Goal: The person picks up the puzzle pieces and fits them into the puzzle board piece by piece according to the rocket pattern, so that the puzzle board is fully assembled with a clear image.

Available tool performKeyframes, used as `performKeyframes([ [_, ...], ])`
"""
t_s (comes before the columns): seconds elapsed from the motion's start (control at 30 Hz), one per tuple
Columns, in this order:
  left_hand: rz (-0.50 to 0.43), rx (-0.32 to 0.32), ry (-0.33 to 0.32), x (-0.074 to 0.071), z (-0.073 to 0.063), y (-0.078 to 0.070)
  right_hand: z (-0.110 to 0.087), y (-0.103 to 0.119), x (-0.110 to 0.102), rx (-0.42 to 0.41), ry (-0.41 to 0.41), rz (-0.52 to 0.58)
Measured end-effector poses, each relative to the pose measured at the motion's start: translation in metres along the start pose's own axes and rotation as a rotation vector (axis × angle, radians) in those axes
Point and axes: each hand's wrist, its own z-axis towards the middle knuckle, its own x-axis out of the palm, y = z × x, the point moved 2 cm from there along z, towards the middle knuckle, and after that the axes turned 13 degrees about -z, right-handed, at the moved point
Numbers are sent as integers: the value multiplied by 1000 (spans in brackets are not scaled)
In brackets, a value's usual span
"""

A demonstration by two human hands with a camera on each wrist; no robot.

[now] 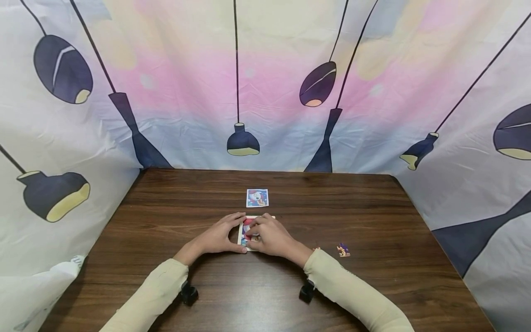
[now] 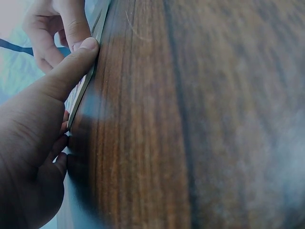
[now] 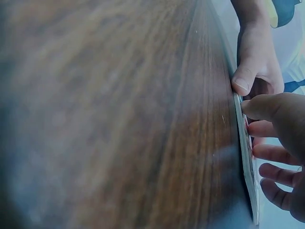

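Observation:
A small jigsaw puzzle in a pale frame (image 1: 240, 236) lies flat on the table, its picture in red, blue and white. My left hand (image 1: 220, 234) holds the frame's left side, with the thumb at the near edge and fingers at the far left corner. In the left wrist view the left thumb (image 2: 78, 59) touches the frame's rim. My right hand (image 1: 271, 236) is over the puzzle, its bent fingertips touching the picture. The right wrist view has the right fingers (image 3: 274, 152) spread along the board's face (image 3: 245, 157). Whether they pinch a piece is hidden.
Behind the puzzle lies a small square picture card (image 1: 257, 198) with a similar picture. A loose puzzle piece (image 1: 343, 250) lies to the right, and another piece (image 1: 317, 249) is partly hidden by the right forearm. A printed curtain surrounds the brown wooden table (image 1: 174, 198).

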Motion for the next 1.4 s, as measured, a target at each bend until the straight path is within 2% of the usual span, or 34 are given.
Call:
performKeyframes([
  [0.23,3,-3,1,1,1,1,0,-2,1,-28,-41,-13],
  [0.47,3,-19,-4,0,0,1,-12,-20,-12,8,-91,118],
  [0.63,5,-25,-4,0,-1,1,-31,-37,-28,48,-68,163],
  [0.97,6,-44,-3,0,1,0,-75,-70,-48,133,-104,178],
  [1.2,9,-38,-2,0,2,0,-106,-91,-56,132,-92,167],
  [1.4,7,-29,-7,0,2,0,-127,-106,-52,112,-74,188],
])
